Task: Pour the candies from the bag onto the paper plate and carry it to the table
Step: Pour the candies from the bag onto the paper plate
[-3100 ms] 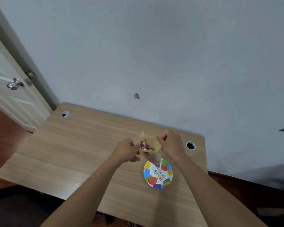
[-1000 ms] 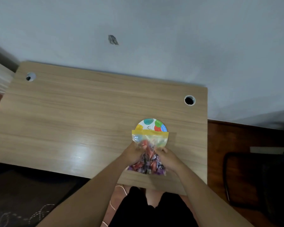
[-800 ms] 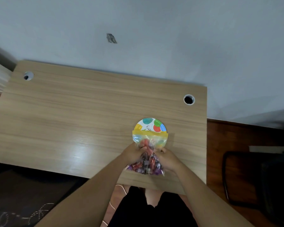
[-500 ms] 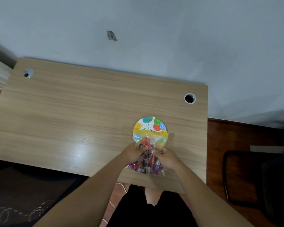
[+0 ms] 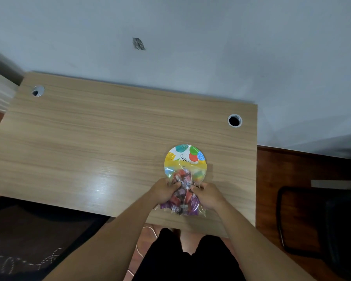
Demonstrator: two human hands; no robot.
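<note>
A clear candy bag (image 5: 183, 196) with a yellow zip strip lies tipped over the near half of a colourful paper plate (image 5: 184, 153) on the wooden desk (image 5: 101, 142). Red, purple and dark wrapped candies fill its lower part near the desk's front edge. My left hand (image 5: 164, 191) grips the bag's left side and my right hand (image 5: 209, 194) grips its right side, both squeezing around the middle. The bag's mouth rests on the plate, and the plate's near part is hidden under it. I see no loose candies on the uncovered part of the plate.
The desk has two round cable holes, one (image 5: 234, 120) at the back right and another (image 5: 37, 91) at the back left. A grey wall rises behind it. A dark chair (image 5: 320, 222) stands at the right on the wooden floor.
Since three seconds ago the bag went from held up and pulled apart at its top to lying mouth-forward on the plate. Over the last second my hands squeezed it slightly closer.
</note>
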